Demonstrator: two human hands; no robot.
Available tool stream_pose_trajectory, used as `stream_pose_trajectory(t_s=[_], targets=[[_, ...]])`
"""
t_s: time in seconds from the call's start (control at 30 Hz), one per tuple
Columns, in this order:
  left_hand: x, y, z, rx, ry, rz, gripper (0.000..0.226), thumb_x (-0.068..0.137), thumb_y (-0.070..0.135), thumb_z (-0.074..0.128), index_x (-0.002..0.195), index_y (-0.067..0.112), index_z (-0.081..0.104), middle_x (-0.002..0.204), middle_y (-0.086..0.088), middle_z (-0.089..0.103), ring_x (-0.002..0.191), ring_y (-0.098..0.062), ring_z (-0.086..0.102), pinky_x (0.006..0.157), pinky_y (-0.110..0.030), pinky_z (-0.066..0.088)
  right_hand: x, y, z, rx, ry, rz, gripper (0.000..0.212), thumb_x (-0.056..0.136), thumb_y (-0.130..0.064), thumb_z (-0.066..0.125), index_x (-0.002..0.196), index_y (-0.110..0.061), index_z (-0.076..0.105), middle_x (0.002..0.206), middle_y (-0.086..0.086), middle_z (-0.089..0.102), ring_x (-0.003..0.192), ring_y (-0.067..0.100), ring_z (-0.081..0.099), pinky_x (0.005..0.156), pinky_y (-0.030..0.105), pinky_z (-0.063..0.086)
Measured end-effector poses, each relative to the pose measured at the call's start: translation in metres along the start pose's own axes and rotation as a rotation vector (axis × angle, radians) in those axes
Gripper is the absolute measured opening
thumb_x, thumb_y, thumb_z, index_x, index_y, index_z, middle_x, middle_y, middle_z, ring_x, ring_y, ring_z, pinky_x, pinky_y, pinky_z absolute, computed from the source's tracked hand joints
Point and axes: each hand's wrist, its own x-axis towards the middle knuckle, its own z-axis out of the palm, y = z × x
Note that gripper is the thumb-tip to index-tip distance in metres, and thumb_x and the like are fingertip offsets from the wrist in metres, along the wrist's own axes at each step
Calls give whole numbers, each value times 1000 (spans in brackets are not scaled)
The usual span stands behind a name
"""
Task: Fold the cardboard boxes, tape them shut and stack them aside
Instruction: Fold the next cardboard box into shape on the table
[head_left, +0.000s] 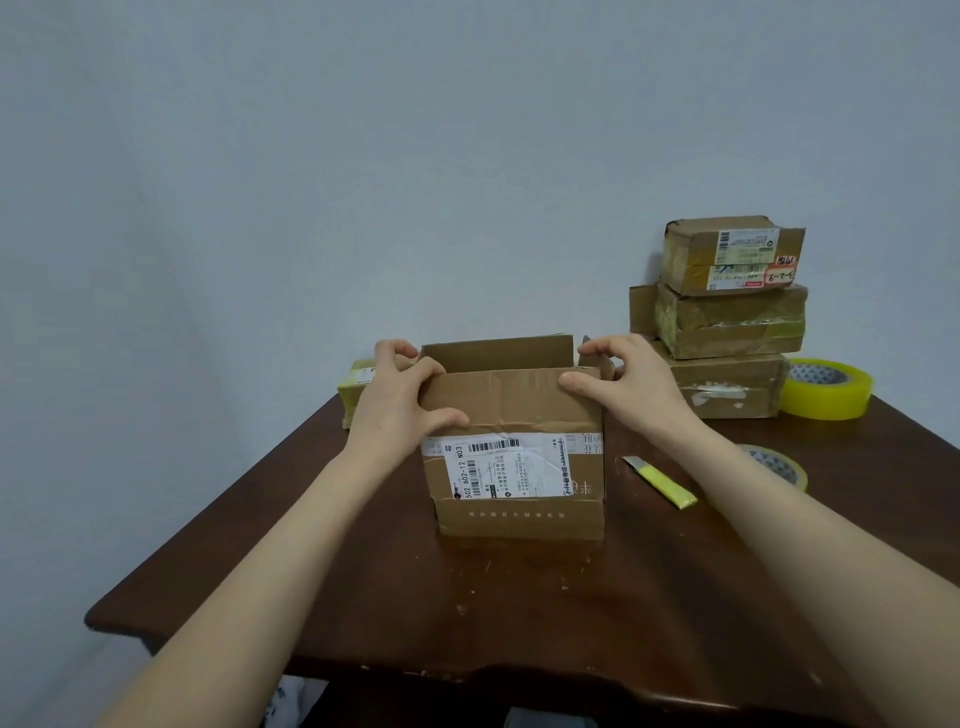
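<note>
The person is showing two slender bare forearms ending in a bare left hand (400, 400) and a bare right hand (634, 387).

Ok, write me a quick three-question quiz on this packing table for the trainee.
1. True or false: the centre box is already taped shut.
2. How many boxes make up the stack at back right?
3. What lies between the centre box and the nearer tape roll? A scissors, B yellow knife, C pen.
Key: 1 false, left hand and right hand hold its open flaps; 2 three; 3 B.
</note>
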Motion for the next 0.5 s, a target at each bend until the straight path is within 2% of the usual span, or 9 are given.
stream_pose_trajectory(t_s=[0.1,0.23,0.4,0.5], targets=[[-1,5,-4,136,47,74,52,60,42,85,98,13,65,119,-5,37,105,-19,45,79,-35,48,5,-5,-4,-98,-24,26,54,71,-51,76,116,-23,62,115,-2,49,101,12,49,91,34,44],[-5,9,-5,151,62,80,48,63,39,84,95,10,62,112,-2,38,98,-18,46,73,-33,47,9,-15,-9,-199,-75,7,62,73,-51,75,123,-17,61,113,2,51,100,14,48,85,27,39],[-9,5,-9,6,-4,98,38,67,29,84,84,13,53,105,6,38,88,-12,45,73,-22,38,8,-23,-13,-279,-130,-41,53,79,-46,71,122,-16,64,106,0,49,94,11,46,80,24,36],[-5,3,-14,12,-90,142,35,69,27,82,81,19,50,105,6,39,89,-14,46,75,-23,38,9,-27,-16,-345,-176,-56,51,77,-50,71,117,-18,66,108,1,48,95,12,45,81,26,37]])
